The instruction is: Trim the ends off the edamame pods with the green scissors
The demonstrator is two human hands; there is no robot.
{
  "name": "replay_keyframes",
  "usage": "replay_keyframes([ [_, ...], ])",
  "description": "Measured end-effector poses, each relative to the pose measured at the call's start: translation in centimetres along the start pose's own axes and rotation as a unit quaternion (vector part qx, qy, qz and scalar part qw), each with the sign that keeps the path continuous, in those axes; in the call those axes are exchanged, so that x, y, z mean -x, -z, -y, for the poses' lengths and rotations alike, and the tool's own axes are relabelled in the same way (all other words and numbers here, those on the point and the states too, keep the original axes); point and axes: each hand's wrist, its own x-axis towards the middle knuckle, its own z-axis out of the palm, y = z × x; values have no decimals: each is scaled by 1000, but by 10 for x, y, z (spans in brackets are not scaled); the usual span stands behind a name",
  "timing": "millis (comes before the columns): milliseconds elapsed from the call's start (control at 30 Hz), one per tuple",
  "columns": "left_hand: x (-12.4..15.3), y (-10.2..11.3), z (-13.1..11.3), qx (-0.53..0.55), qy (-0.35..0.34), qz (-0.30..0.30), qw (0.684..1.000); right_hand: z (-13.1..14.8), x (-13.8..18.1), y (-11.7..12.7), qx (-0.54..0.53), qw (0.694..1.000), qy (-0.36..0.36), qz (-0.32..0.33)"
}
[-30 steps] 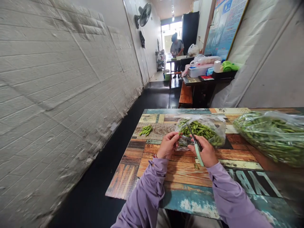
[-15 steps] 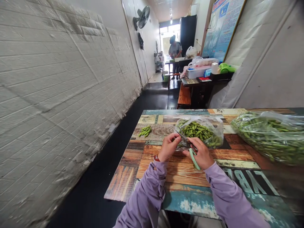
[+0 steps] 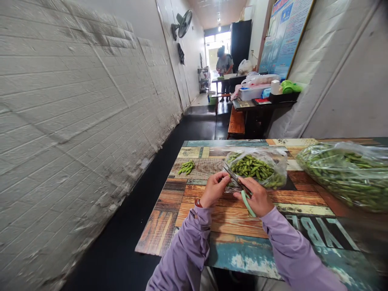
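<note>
My right hand (image 3: pixel 258 199) is wrapped around scissors with pale green handles (image 3: pixel 248 205), their dark blades slanting up and left. Close to the blade tips, the thumb and fingers of my left hand (image 3: pixel 214 189) are pinched together; whatever lies between them is too small to make out. Just beyond both hands, an opened clear plastic bag (image 3: pixel 281 157) holds many green soybean pods (image 3: pixel 251 166). A small pile of pods (image 3: pixel 186 167) lies on the table to the left of the bag.
A larger clear bag of pods (image 3: pixel 348 173) rests at the right of the patchwork-patterned table (image 3: pixel 224 222). Farther back are a bench (image 3: pixel 236 121), a side table with a plastic box (image 3: pixel 250 93), and a person (image 3: pixel 224 66) standing at another table. A white brick-patterned wall (image 3: pixel 75 121) runs along the left.
The view has shifted slightly. My hands stay close together over the table, with the scissor blades showing a little more between them. The pod pile and bags look the same.
</note>
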Motion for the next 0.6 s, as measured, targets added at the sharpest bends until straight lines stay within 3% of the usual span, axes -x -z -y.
replay_keyframes([
  [133,5,7,3,40,24,-6,999,0,0,-3,1,1000,12,-5],
  [300,3,15,2,206,51,-67,975,2,-1,-3,19,999,-21,-35],
  [400,0,17,1,280,48,-65,957,3,-1,-3,23,999,-25,-32],
  [600,-3,16,3,315,44,-59,946,2,1,-5,10,999,-24,-22],
])
